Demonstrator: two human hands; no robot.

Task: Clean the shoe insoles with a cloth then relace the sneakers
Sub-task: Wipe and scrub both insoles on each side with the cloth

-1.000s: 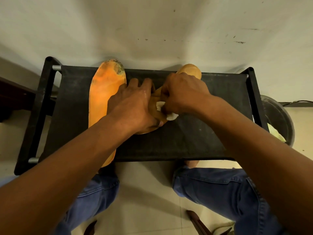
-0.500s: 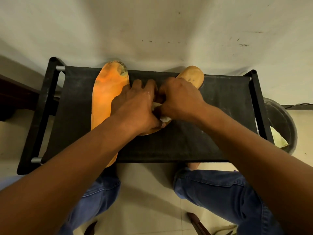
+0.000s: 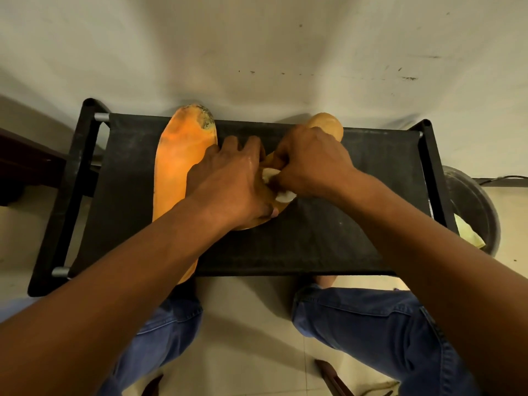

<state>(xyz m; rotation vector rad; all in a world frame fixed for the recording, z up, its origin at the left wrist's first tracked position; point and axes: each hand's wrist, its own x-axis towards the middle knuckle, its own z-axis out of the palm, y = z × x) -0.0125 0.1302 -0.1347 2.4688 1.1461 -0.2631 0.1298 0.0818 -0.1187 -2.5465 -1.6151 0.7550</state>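
Two orange insoles lie on a black fabric stool [image 3: 328, 241]. The left insole [image 3: 180, 155] lies lengthwise, its far tip dirty, its near end hanging past the stool's front edge. The right insole [image 3: 328, 125] is mostly hidden under both hands; only its far tip and near edge show. My left hand [image 3: 231, 181] presses down on the right insole's near part with fingers spread. My right hand [image 3: 311, 161] grips a small white cloth [image 3: 281, 192] against the same insole. No sneakers or laces are in view.
A pale wall stands right behind the stool. A dark round bin [image 3: 471, 212] with yellowish material inside sits at the right. Dark furniture [image 3: 25, 170] is at the left. My knees in blue jeans [image 3: 371, 324] are below the stool's front edge, over a tiled floor.
My right hand with the cloth has shifted slightly toward my left hand over the right insole. The view has moved a little; the left insole has stayed in place.
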